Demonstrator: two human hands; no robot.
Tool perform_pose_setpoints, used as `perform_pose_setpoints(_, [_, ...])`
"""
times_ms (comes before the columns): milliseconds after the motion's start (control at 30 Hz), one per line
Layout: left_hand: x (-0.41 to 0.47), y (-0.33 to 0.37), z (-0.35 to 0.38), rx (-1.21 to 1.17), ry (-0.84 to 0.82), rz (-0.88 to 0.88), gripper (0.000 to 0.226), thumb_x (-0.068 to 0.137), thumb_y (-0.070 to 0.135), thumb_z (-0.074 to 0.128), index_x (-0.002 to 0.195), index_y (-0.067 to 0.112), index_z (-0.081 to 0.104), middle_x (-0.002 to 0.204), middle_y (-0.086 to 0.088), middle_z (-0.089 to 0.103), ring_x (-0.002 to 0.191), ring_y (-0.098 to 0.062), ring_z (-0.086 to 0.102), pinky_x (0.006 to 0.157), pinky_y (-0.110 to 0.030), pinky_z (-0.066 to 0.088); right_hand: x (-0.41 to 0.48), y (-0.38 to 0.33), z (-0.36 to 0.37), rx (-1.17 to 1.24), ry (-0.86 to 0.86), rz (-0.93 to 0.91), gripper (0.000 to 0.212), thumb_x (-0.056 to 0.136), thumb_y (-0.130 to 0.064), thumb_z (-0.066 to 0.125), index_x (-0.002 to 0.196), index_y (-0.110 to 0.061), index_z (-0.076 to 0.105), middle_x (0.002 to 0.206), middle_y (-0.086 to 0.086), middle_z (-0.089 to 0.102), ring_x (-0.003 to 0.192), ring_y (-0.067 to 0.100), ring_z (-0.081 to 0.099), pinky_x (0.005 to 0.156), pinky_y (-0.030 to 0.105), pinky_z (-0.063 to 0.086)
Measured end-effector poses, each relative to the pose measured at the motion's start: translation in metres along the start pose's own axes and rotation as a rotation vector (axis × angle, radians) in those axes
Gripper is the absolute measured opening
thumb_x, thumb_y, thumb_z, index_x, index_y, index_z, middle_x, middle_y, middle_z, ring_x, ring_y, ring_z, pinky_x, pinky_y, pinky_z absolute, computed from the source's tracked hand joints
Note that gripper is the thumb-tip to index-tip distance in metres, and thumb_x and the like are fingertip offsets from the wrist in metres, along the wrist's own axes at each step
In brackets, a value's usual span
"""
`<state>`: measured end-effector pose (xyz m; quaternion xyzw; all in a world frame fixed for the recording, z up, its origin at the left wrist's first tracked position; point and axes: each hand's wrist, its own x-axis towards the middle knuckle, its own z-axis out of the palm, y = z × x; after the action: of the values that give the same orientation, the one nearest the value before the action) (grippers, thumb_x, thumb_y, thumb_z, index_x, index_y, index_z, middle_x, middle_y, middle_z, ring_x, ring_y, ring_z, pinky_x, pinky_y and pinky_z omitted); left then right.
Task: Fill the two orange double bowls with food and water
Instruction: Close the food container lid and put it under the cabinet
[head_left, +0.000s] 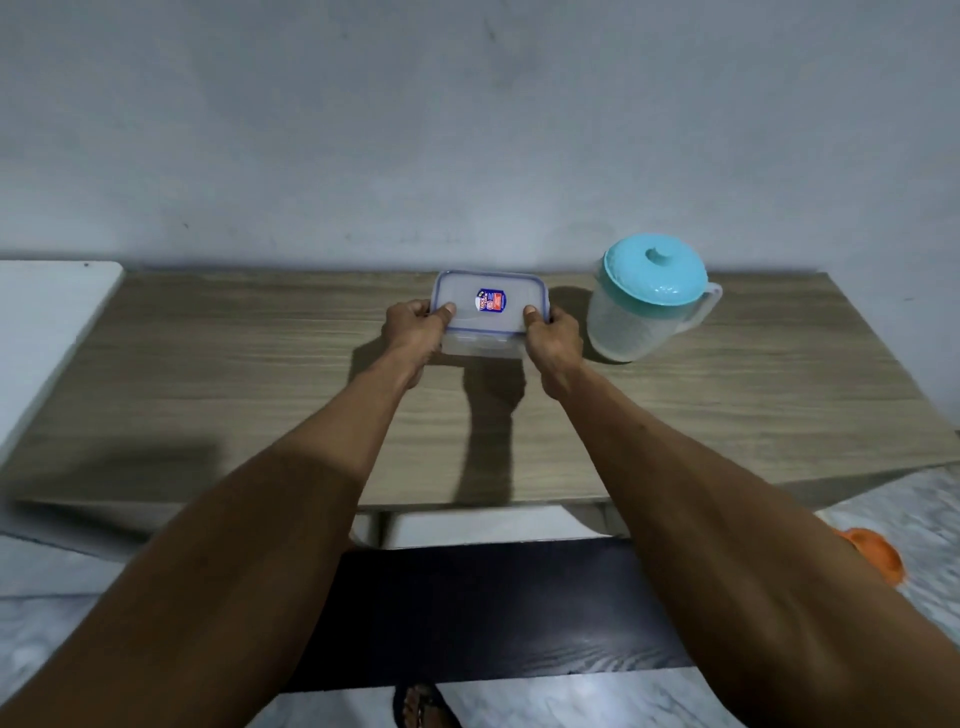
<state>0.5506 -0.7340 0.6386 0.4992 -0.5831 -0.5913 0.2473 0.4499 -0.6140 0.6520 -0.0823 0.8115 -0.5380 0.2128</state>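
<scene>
A clear rectangular food container (488, 291) with a blue-edged lid and a small sticker stands near the back of the wooden table (260, 374). My left hand (415, 330) grips its left end, thumb on the lid. My right hand (553, 335) grips its right end the same way. A translucent pitcher (644, 306) with a teal lid stands just right of the container. An orange bowl (878, 553) shows only as a sliver on the floor at the lower right, behind my right forearm.
A grey wall runs right behind the table. A white surface (47, 332) adjoins the table's left end. A dark bench or board (467, 613) lies below the table's front edge, over a pale marbled floor. A sandalled foot (423, 709) shows at the bottom.
</scene>
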Motion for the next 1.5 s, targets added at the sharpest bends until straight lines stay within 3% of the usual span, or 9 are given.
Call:
perform_pose_setpoints(400, [-0.166,-0.012,-0.046,0.015,0.095,0.037,0.045,0.077,0.038,0.073,0.113,0.010,0.070,0.105,-0.011,0.074,0.090,-0.027,0.071,0.087,-0.043,0.059,-0.139,0.024,-0.076,0.080,-0.097,-0.061,0.034,0.097,-0.029,0.053,0.122,-0.008,0.063,0.118,0.013,0.068,0.107,0.029,0.063,0.089,0.034,0.050])
perform_pose_setpoints(567, [-0.237,-0.049,-0.055,-0.029,0.156,0.047,0.012,0.084,0.033,0.070,0.082,0.021,0.068,0.086,-0.003,0.072,0.078,-0.019,0.063,0.091,-0.045,0.057,-0.185,0.061,-0.095,0.038,-0.132,-0.053,0.031,0.097,-0.027,0.053,0.120,-0.010,0.064,0.115,0.009,0.068,0.106,0.027,0.063,0.096,0.035,0.049])
perform_pose_setpoints(733, [-0.269,-0.102,-0.065,-0.056,0.188,-0.029,0.019,0.074,0.040,0.066,0.062,0.025,0.069,0.072,0.003,0.069,0.076,-0.020,0.066,0.086,-0.048,0.058,-0.223,0.110,-0.095,0.060,-0.147,0.025,0.027,0.092,-0.033,0.053,0.112,-0.021,0.066,0.111,0.007,0.069,0.104,0.027,0.064,0.098,0.045,0.051])
perform_pose_setpoints(833, [-0.277,-0.131,-0.072,-0.060,0.209,-0.060,0.015,0.071,0.040,0.063,0.060,0.033,0.070,0.072,0.006,0.071,0.084,-0.026,0.072,0.084,-0.046,0.059,-0.233,0.139,-0.083,0.084,-0.131,0.041,0.026,0.091,-0.028,0.054,0.112,-0.019,0.068,0.104,0.005,0.069,0.097,0.026,0.064,0.088,0.038,0.053])
perform_pose_setpoints(1067, [-0.237,-0.216,-0.075,-0.054,0.229,-0.033,0.013,0.081,0.025,0.062,0.072,0.027,0.070,0.076,0.005,0.069,0.078,-0.020,0.066,0.084,-0.045,0.059,-0.209,0.221,-0.022,0.109,-0.150,0.052,0.026,0.090,-0.029,0.053,0.109,-0.021,0.067,0.096,0.005,0.067,0.080,0.020,0.055,0.074,0.037,0.049])
perform_pose_setpoints(1200, [-0.191,-0.252,-0.070,-0.042,0.218,-0.006,0.010,0.081,0.022,0.064,0.088,0.019,0.071,0.070,0.009,0.065,0.077,-0.016,0.064,0.086,-0.041,0.059,-0.172,0.255,0.018,0.093,-0.107,0.016,0.013,0.087,-0.033,0.056,0.092,-0.025,0.065,0.092,0.005,0.069,0.085,0.026,0.061,0.087,0.048,0.054])
perform_pose_setpoints(1300, [-0.150,-0.270,-0.066,-0.034,0.220,0.044,0.029,0.081,0.021,0.067,0.106,0.008,0.070,0.072,0.008,0.064,0.078,-0.018,0.066,0.081,-0.037,0.059,-0.138,0.266,0.048,0.098,-0.091,-0.025,0.013,0.091,-0.032,0.059,0.082,-0.022,0.061,0.092,0.005,0.067,0.089,0.028,0.064,0.090,0.049,0.055])
perform_pose_setpoints(1400, [-0.117,-0.278,-0.063,-0.013,0.196,0.091,0.018,0.087,0.014,0.063,0.104,0.006,0.062,0.072,0.004,0.058,0.071,-0.014,0.057,0.063,-0.022,0.046,-0.105,0.269,0.075,0.064,-0.063,-0.080,0.025,0.091,-0.032,0.059,0.104,-0.012,0.067,0.105,0.012,0.068,0.101,0.033,0.065,0.092,0.045,0.054])
perform_pose_setpoints(1500, [-0.089,-0.288,-0.063,-0.005,0.177,0.108,0.044,0.088,0.020,0.062,0.127,0.004,0.052,0.102,-0.008,0.064,0.096,-0.023,0.061,0.085,-0.029,0.051,-0.080,0.274,0.096,0.053,-0.051,-0.095,0.042,0.091,-0.028,0.058,0.126,-0.006,0.064,0.122,0.017,0.066,0.111,0.035,0.062,0.095,0.042,0.053])
